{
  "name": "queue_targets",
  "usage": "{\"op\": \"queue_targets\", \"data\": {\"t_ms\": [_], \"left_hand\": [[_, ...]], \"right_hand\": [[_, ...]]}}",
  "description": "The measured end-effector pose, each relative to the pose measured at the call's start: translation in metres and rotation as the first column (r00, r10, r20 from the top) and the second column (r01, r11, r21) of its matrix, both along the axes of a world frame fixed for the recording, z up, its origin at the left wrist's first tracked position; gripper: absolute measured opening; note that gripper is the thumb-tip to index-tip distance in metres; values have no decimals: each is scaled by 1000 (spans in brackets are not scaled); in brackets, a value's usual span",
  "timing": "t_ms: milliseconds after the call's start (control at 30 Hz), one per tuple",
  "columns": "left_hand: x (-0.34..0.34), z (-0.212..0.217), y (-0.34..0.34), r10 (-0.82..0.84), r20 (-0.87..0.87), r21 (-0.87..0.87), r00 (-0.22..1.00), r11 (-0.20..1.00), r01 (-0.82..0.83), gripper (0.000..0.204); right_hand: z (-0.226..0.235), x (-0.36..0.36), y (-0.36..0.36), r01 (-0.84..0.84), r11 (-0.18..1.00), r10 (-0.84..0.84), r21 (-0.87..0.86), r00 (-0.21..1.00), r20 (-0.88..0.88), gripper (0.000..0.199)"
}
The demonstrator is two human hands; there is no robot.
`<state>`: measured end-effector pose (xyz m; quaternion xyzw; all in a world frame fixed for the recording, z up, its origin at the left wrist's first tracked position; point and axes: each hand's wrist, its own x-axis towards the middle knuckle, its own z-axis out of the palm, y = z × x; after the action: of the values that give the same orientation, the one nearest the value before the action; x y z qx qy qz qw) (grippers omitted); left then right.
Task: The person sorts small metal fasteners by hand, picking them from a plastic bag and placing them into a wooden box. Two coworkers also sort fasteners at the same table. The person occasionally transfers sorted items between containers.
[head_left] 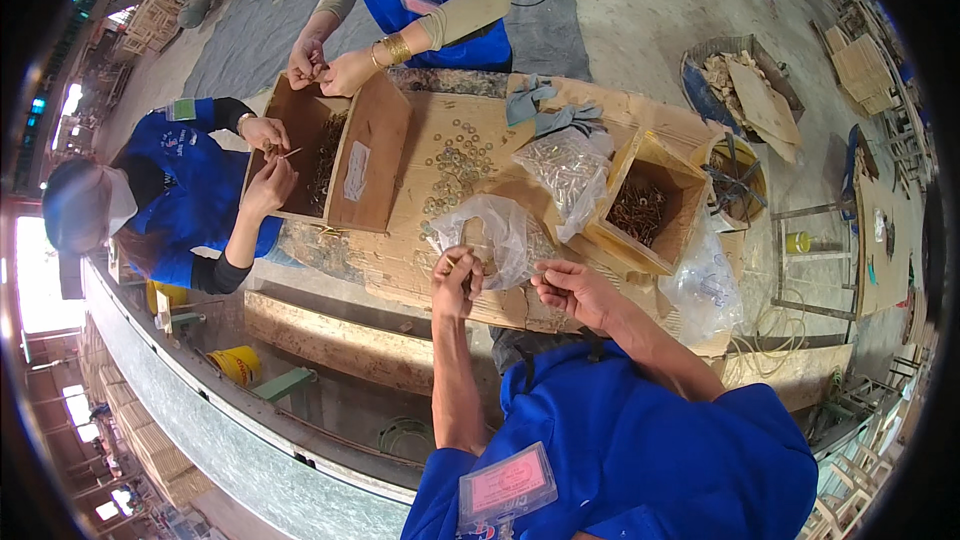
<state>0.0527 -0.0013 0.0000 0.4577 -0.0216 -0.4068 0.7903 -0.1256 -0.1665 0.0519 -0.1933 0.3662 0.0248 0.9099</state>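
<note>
Over the near edge of the cardboard-covered table (pixel 400 265), my left hand (pixel 456 285) is closed with its fingers curled. A small brassy bit shows at its fingertips, too small to name. To its right, my right hand (pixel 578 292) pinches with thumb and forefinger; a thin, pale sliver is at the tips, and I cannot make out what it is. Between and just beyond my hands lies a clear plastic bag (pixel 488 225), wide at the mouth. Loose metal washers (pixel 460 162) are spread past it. Another plastic bag (pixel 568 168) is full of silvery bolts or screws.
On the right, a wooden box (pixel 640 205) holds brownish screws, beside a bucket (pixel 735 175) with dark straps. Grey gloves (pixel 548 110) lie at the back. Two co-workers in blue handle small pieces over a wooden box (pixel 375 155) on the left. A bench (pixel 330 325) runs below.
</note>
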Motion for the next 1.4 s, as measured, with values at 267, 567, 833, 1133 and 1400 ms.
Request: {"op": "queue_targets", "data": {"t_ms": [267, 567, 833, 1133, 1400], "left_hand": [[11, -44, -44, -745, 469, 882, 475, 369, -293, 28], [8, -28, -29, -770, 391, 910, 505, 240, -339, 31], [-66, 84, -7, -449, 58, 513, 892, 780, 359, 28], [-73, 94, -20, -431, -27, 448, 902, 801, 396, 25], [-75, 93, -30, -498, 202, 550, 843, 770, 324, 26]], "right_hand": [[4, 7, -1, 13, 1000, -13, -1, 998, 58, 23], [10, 1, -4, -24, 999, 27, -43, 997, 65, 19], [-9, 2, -2, -48, 997, 52, -65, 996, 66, 22], [7, -1, -9, -109, 988, 121, -112, 987, 108, 22], [-5, -5, -16, -119, 993, 112, 19, 968, 226, 19]]}}
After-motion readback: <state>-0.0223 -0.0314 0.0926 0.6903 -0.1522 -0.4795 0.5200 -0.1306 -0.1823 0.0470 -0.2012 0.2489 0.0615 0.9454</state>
